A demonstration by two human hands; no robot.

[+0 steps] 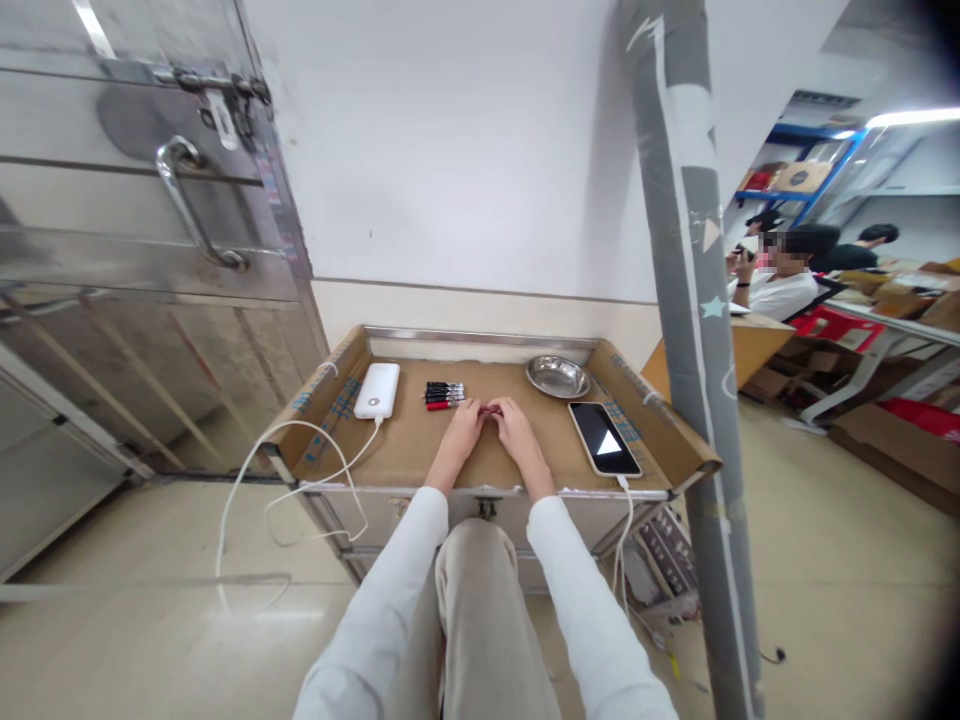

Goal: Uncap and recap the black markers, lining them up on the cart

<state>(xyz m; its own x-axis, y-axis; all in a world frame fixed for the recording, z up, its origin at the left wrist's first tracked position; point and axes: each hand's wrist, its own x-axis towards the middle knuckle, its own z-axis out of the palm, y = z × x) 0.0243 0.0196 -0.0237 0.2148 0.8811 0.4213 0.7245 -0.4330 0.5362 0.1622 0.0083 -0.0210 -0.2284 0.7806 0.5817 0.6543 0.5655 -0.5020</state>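
Observation:
My left hand [466,424] and my right hand [514,430] meet over the middle of the cardboard-covered table [405,450]. Their fingertips are closed on a small dark red thing [490,409], mostly hidden by the fingers; its kind cannot be made out. Just left of my left hand lies a row of several black pens [444,387], with red pens [445,404] on the near side. A round shiny metal bowl [558,376] stands beyond my right hand. To the right of that hand, a phone [604,440] lies face up with a cable plugged in.
A white power bank [376,390] with a looping white cable [281,425] lies at the table's left. Raised cardboard sides [660,425] border the table. A tall grey wrapped pole [686,250] stands at the right. Metal door [135,220] at left; people [795,270] sit far right.

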